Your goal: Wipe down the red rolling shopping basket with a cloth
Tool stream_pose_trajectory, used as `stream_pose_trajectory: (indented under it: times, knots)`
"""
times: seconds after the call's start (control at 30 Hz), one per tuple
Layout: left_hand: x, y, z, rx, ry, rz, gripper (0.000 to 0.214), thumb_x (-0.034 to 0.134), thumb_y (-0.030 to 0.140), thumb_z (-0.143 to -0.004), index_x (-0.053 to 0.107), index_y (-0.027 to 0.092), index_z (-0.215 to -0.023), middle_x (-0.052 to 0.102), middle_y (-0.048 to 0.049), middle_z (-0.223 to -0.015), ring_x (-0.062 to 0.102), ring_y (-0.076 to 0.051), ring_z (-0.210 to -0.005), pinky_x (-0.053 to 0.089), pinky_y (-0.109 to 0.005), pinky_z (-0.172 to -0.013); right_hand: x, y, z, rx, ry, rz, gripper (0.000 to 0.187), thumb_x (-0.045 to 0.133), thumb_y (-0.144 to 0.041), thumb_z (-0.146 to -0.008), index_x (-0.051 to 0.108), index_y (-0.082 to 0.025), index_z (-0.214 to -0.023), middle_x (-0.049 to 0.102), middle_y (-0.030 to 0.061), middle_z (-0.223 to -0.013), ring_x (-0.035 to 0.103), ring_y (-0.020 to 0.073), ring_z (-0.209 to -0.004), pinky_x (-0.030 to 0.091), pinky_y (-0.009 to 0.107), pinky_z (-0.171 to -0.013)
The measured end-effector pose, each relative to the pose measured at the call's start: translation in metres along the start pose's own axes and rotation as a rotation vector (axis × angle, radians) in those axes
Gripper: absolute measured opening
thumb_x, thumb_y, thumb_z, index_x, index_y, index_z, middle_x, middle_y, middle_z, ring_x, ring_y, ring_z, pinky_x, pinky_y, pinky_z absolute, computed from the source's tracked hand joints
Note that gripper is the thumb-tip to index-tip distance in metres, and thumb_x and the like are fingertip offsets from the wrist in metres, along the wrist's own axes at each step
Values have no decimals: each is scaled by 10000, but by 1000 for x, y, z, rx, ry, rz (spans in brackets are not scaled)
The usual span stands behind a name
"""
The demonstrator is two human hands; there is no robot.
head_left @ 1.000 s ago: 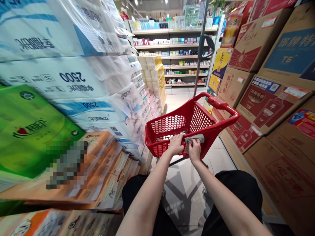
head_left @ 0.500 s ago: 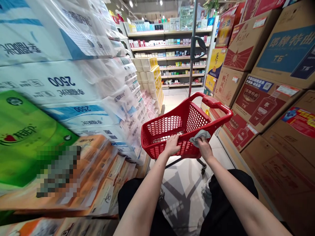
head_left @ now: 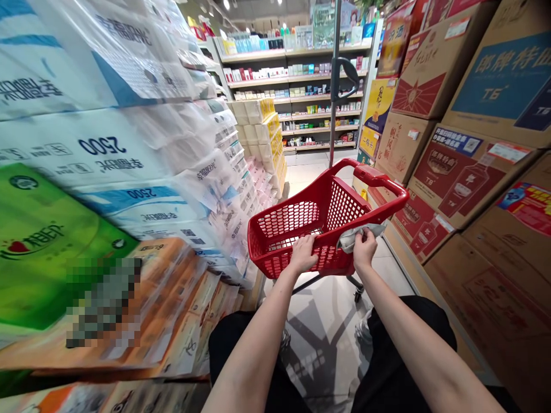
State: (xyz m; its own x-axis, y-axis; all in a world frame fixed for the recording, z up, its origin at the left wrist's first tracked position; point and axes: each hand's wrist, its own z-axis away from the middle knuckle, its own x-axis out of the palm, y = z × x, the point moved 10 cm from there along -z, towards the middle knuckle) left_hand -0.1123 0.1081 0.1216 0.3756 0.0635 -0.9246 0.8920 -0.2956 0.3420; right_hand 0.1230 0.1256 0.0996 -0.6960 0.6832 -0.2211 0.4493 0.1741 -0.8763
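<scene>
A red plastic shopping cart [head_left: 329, 252] with a perforated basket stands in front of me, side-on, its handle toward the upper right. My left hand [head_left: 305, 252] grips the near rim of the basket, with the fingers hooked over the top edge. A crumpled light grey cloth [head_left: 348, 237] is pinched in my right hand [head_left: 365, 249], which holds it against the same rim, further right toward the handle. Part of the cloth sticks out to the right beyond my fingers. Nothing shows inside the basket where I can see into it.
Wrapped tissue packs [head_left: 107, 149] are piled high close on the left, with orange packs [head_left: 172, 292] lower down. Cardboard cartons [head_left: 456, 172] line the right side. Behind the cart rises a grey pole [head_left: 334, 126]. Stocked shelves [head_left: 297, 83] stand at the back.
My right hand has slid a little right along the cart's rim with the cloth, which now spreads further toward the handle. My left hand keeps its place on the rim.
</scene>
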Motion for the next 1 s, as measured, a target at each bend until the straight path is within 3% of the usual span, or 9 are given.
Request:
stream_pose_trajectory:
  times: [0.2, 0.33, 0.43, 0.57, 0.67, 0.87, 1.0]
  knots:
    - [-1, 2, -2, 1, 7, -6, 612, 485, 227, -671, 367, 235, -1272, 497, -39, -1205, 427, -224, -1111, 286, -370, -979, 14, -35, 22, -258, -351, 46, 308, 390, -268, -822, 609, -149, -1003, 612, 113, -958, 570, 220, -873, 442, 349, -808]
    - [0, 2, 0, -9, -5, -7, 608, 489, 225, -678, 369, 231, -1274, 479, -43, -1237, 409, -224, -1144, 270, -369, -1002, 2, -69, 36, -457, -330, 110, 340, 349, -202, -855, 574, -173, -1109, 533, 112, -1082, 517, 210, -1005, 418, 348, -892]
    - [-1, 2, 1, -5, -5, -2, 598, 489, 220, -679, 376, 241, -1266, 478, -39, -1238, 403, -222, -1152, 262, -374, -1010, 18, -85, 51, -651, -446, 298, 363, 338, -151, -863, 584, -203, -1124, 498, 115, -1165, 469, 234, -1070, 410, 368, -905]
    - [-3, 1, 2, 7, 7, 13, 600, 485, 207, -665, 384, 240, -1255, 486, -37, -1229, 404, -217, -1149, 268, -372, -1002, 34, -88, 60, -859, -568, 505, 407, 328, -115, -867, 554, -185, -1199, 467, 138, -1257, 459, 269, -1060, 400, 412, -902]
    - [-4, 1, 2, 24, 12, 25, 601, 488, 208, -659, 387, 245, -1250, 493, -32, -1219, 412, -213, -1137, 272, -371, -996, 23, -85, 46, -902, -569, 556, 423, 327, -116, -867, 526, -159, -1237, 473, 165, -1263, 471, 282, -1032, 403, 441, -886]
    - [-2, 3, 0, -20, 0, 2, 607, 501, 217, -662, 388, 246, -1258, 507, -35, -1195, 432, -222, -1107, 295, -362, -977, -18, -77, -2, -875, -449, 661, 415, 313, -100, -856, 542, -126, -1201, 482, 188, -1236, 466, 295, -1030, 424, 441, -827]
    - [0, 6, 1, -50, -14, -26, 621, 510, 215, -661, 379, 252, -1267, 507, -37, -1205, 434, -227, -1108, 285, -368, -988, -42, -82, -27, -818, -327, 570, 367, 338, -153, -864, 572, -151, -1147, 515, 157, -1175, 446, 277, -1073, 413, 418, -863]
